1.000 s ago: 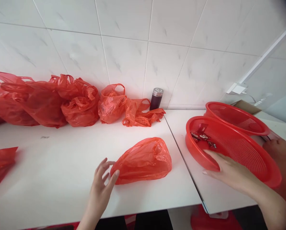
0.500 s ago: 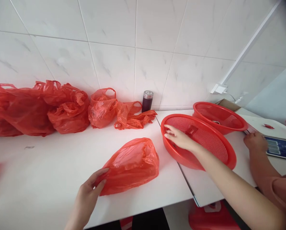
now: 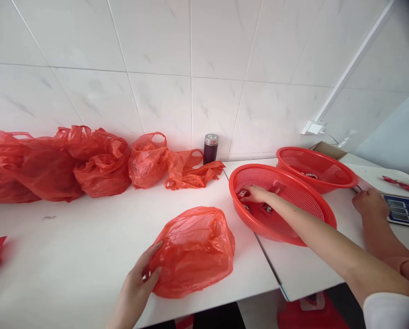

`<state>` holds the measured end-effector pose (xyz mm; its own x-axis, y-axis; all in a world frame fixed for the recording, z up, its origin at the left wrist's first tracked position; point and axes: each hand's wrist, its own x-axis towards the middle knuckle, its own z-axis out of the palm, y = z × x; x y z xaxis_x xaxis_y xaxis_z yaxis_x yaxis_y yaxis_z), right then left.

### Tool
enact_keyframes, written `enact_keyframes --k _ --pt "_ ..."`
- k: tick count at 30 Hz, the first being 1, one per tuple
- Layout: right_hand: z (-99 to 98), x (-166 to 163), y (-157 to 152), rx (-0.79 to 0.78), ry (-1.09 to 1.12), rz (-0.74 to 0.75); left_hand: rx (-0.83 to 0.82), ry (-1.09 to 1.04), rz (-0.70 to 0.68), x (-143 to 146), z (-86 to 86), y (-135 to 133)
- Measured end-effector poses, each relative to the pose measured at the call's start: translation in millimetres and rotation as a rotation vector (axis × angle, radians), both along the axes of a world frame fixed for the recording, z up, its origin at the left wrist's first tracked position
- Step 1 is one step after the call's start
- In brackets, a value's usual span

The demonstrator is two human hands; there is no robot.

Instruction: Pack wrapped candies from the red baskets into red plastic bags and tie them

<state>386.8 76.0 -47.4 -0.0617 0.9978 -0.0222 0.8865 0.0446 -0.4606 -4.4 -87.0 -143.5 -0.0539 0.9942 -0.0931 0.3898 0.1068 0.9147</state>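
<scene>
My left hand (image 3: 142, 276) pinches the left side of a red plastic bag (image 3: 193, 269), which lies on the white table with its mouth spread. Inside the nearer red plastic basket (image 3: 302, 189), my right hand (image 3: 255, 194) reaches down by the left wall. Its fingers are closed on a small red packet (image 3: 243, 193) with white marks; the fingertips are partly hidden. Another small red packet (image 3: 267, 209) lies on the basket floor beside that hand.
Red plastic bags (image 3: 103, 169) line the wall, with a dark flask (image 3: 210, 150) near them. A second red basket (image 3: 327, 171) stands behind. At right, a co-worker's hand (image 3: 370, 203) rests beside a scale (image 3: 405, 211) holding red packets on its tray.
My right hand has moved from the near basket's rim down to a packet inside. The bag's mouth has spread wider in my left hand. More red packets show on the scale.
</scene>
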Motion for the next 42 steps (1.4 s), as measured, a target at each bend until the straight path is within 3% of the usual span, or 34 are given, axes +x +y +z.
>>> enact_keyframes --k 6,11,13,15,17,19,22,25,31,35,39,42 --pt "11.2 -8 -7 -0.004 0.011 -0.002 -0.033 -0.032 -0.004 10 6.2 -1" --pt "42.6 -2 4 -0.048 0.017 -0.038 -0.035 -0.064 -0.007 10 1.6 -1" --pt "54.9 -12 2 -0.083 0.115 0.007 -0.046 -0.049 -0.037 12 2.8 -1" --pt "58.8 -37 -9 -0.135 0.344 0.159 -0.016 -0.031 -0.071 16 5.6 0" --pt "48.8 -74 -29 -0.222 0.558 0.365 0.032 -0.034 -0.115 22 8.3 0" --pt "25.5 -112 -50 -0.287 0.584 0.509 0.048 -0.055 -0.151 26 9.6 -1" --pt "-16.4 -148 -70 -0.142 0.329 0.549 0.025 -0.07 -0.161 26 9.1 -4" --pt "-38.4 -152 -73 -0.05 0.285 0.533 0.014 -0.062 -0.143 20 8.2 -7" --pt "-35.4 -133 -65 -0.139 0.455 0.428 0.066 -0.036 -0.126 13 9.5 -6" --pt "-35.5 -127 -67 -0.102 0.278 0.348 0.065 -0.043 -0.093 15 12.5 -6" --pt "-32.8 -126 -78 0.019 0.094 0.462 0.039 -0.075 -0.067 17 16.9 -8" --pt "-40.0 -127 -86 0.01 -0.008 0.558 0.018 -0.106 -0.043 19 17.3 -8"
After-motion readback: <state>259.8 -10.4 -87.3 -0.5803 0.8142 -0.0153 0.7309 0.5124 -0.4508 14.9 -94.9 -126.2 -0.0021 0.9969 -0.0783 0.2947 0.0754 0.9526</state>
